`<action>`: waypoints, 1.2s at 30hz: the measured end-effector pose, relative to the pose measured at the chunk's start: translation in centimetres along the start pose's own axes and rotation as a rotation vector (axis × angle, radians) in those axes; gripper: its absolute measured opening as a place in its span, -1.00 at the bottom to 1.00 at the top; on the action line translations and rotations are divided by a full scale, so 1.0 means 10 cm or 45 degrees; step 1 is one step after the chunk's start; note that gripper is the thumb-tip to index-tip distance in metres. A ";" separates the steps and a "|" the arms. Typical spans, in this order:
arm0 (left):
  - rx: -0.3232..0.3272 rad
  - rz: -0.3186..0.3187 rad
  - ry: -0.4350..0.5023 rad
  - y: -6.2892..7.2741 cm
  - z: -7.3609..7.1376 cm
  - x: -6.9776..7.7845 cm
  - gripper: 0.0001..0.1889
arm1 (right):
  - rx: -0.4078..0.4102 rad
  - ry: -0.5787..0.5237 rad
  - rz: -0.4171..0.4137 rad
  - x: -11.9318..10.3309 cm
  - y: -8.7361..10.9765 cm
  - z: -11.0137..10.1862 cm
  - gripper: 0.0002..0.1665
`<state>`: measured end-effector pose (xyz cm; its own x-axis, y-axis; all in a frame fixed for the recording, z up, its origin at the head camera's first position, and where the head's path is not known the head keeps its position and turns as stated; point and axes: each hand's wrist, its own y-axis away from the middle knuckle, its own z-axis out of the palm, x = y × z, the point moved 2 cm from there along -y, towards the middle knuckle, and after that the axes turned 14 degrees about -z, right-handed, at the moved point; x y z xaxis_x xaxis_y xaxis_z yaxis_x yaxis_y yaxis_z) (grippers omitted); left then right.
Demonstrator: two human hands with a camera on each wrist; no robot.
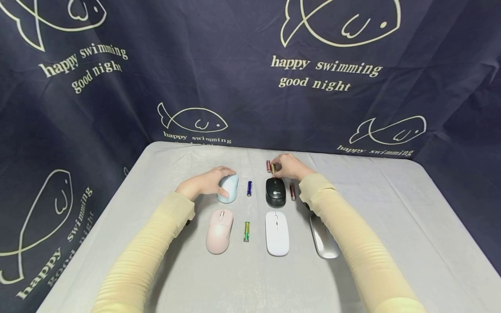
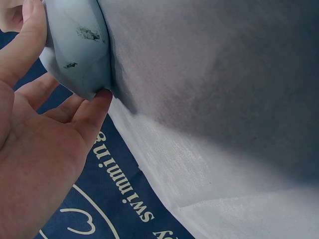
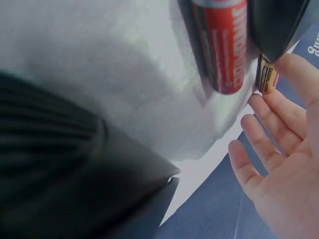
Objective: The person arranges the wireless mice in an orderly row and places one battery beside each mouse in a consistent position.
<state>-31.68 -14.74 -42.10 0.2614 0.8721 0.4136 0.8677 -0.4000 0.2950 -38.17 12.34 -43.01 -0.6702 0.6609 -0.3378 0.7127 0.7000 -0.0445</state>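
My left hand (image 1: 205,181) grips the light blue computer mouse (image 1: 230,188) at the table's back left, thumb on its near side and fingers at its far end. In the left wrist view dark scuffs mark the mouse (image 2: 82,47). Behind the black mouse (image 1: 275,191), my right hand (image 1: 290,166) pinches a gold battery (image 1: 273,168) between thumb and fingers; the right wrist view shows this battery (image 3: 268,75) at the fingertips. A red battery (image 1: 268,166) lies just left of it. Another red battery (image 1: 292,191) lies right of the black mouse.
Nearer on the grey tabletop (image 1: 250,282) lie a pink mouse (image 1: 219,232), a white mouse (image 1: 277,234) and a silver-grey mouse (image 1: 325,239), the last partly under my right sleeve. A blue battery (image 1: 249,188) and a green battery (image 1: 246,231) lie between the columns. A dark fish-print curtain (image 1: 250,87) hangs behind.
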 end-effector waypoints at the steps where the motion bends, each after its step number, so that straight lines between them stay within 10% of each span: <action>1: 0.001 0.002 -0.001 0.00 0.00 0.00 -0.17 | 0.003 -0.005 -0.001 0.00 0.00 0.00 -0.43; 36: -0.015 -0.002 0.040 0.00 0.00 -0.03 -0.16 | 0.012 0.119 -0.041 -0.20 0.34 -0.48 -0.47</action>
<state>-31.78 -14.99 -42.20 0.2467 0.8635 0.4398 0.8630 -0.4022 0.3057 -35.42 14.72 -37.93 -0.7086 0.6609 -0.2470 0.6923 0.7188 -0.0628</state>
